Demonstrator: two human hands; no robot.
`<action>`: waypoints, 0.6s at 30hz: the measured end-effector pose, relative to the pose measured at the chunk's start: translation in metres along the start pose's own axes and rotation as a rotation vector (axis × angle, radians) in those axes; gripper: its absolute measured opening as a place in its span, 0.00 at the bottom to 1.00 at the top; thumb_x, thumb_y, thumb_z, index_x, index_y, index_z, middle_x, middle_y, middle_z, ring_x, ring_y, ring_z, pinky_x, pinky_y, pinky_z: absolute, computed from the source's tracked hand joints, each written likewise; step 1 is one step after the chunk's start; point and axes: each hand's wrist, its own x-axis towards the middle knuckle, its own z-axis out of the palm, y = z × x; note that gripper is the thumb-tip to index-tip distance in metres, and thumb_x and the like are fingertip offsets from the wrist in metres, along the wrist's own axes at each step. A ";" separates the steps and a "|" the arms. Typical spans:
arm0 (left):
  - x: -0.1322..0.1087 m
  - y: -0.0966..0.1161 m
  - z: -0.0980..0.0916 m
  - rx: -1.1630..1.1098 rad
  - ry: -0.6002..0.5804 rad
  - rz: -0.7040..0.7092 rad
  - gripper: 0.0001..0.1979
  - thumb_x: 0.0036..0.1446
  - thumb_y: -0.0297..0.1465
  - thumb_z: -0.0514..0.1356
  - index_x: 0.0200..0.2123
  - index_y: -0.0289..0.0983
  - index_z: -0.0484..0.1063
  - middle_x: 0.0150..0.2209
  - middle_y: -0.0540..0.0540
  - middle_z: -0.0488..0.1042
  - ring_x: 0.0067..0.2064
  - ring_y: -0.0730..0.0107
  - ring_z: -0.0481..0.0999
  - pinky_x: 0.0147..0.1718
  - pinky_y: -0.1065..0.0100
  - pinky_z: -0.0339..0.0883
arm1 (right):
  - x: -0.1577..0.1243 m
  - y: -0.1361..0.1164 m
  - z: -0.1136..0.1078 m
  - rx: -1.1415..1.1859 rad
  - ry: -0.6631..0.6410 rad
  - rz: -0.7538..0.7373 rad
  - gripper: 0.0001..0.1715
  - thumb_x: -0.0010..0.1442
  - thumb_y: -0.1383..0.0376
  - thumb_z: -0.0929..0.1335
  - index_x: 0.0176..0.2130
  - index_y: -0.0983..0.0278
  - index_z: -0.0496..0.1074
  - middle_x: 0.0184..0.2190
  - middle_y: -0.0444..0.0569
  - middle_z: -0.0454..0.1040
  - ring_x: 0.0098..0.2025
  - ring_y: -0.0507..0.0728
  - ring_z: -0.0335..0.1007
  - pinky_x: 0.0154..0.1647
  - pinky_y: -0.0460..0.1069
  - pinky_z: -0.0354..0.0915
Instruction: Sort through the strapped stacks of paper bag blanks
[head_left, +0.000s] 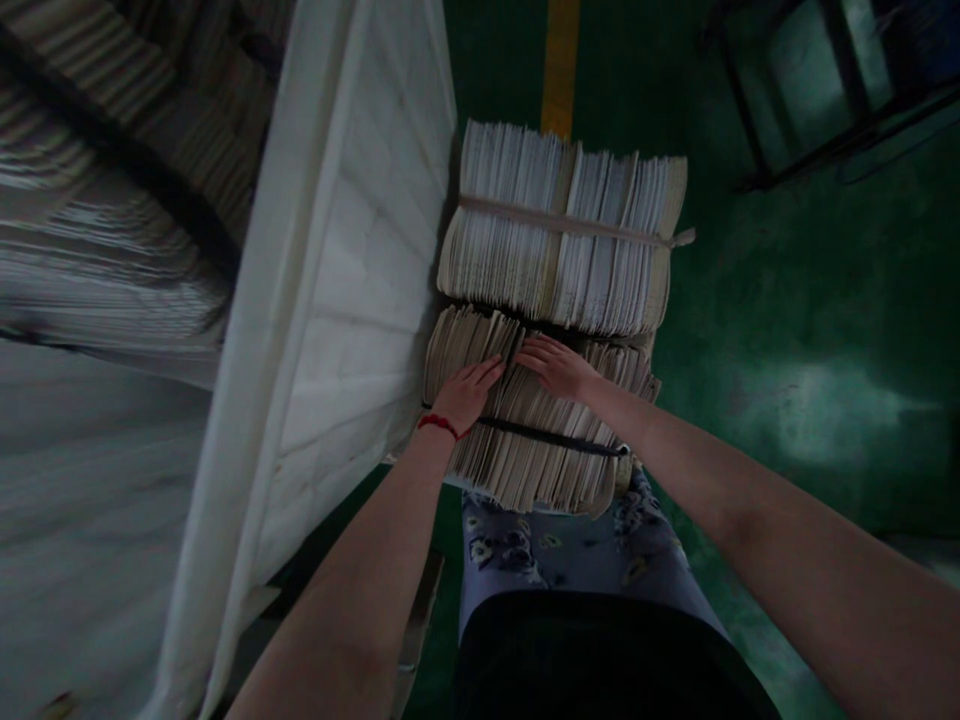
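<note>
A bundle of brownish flat sheets point(547, 475), standing on edge and bound with a dark strap point(551, 437), lies just in front of my legs. My left hand point(466, 390) rests on its top edges with the fingers stretched out. Beside it, my right hand point(553, 366) lies on the same bundle, fingers extended toward the left. Between the two hands a narrow dark gap shows among the sheets. Directly beyond is a second, paler bundle point(517, 255), tied with a light band point(562, 221) knotted at its right end.
A large white bin point(360, 250) stands close on the left, with more strapped sheets point(112, 230) inside. A dark metal frame point(757, 130) is at the upper right. The green floor point(795, 300) carries a yellow line point(561, 70).
</note>
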 end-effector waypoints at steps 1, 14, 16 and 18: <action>0.000 0.001 0.000 -0.005 -0.004 -0.006 0.29 0.61 0.21 0.49 0.65 0.39 0.58 0.68 0.47 0.58 0.62 0.62 0.65 0.61 0.57 0.60 | 0.000 0.000 0.000 0.007 -0.001 0.001 0.32 0.61 0.72 0.64 0.64 0.65 0.62 0.63 0.53 0.65 0.70 0.58 0.49 0.72 0.59 0.43; 0.000 0.004 0.005 0.022 0.004 -0.060 0.29 0.62 0.23 0.48 0.66 0.42 0.58 0.68 0.50 0.58 0.60 0.58 0.66 0.58 0.54 0.64 | 0.002 -0.002 -0.003 0.007 0.006 -0.004 0.29 0.60 0.72 0.66 0.61 0.63 0.66 0.61 0.53 0.67 0.69 0.59 0.52 0.71 0.60 0.46; 0.000 0.005 0.005 0.030 -0.004 -0.070 0.29 0.62 0.23 0.48 0.66 0.44 0.58 0.68 0.50 0.58 0.60 0.57 0.66 0.58 0.54 0.64 | 0.002 -0.002 -0.003 0.012 0.006 0.003 0.30 0.60 0.72 0.66 0.61 0.61 0.66 0.61 0.52 0.67 0.69 0.58 0.51 0.71 0.60 0.46; 0.000 0.006 0.006 0.032 -0.006 -0.076 0.30 0.61 0.23 0.49 0.66 0.45 0.58 0.68 0.51 0.57 0.61 0.57 0.66 0.58 0.53 0.64 | 0.002 -0.002 -0.002 0.016 0.011 0.007 0.29 0.61 0.72 0.66 0.61 0.60 0.66 0.61 0.51 0.67 0.69 0.58 0.51 0.71 0.60 0.46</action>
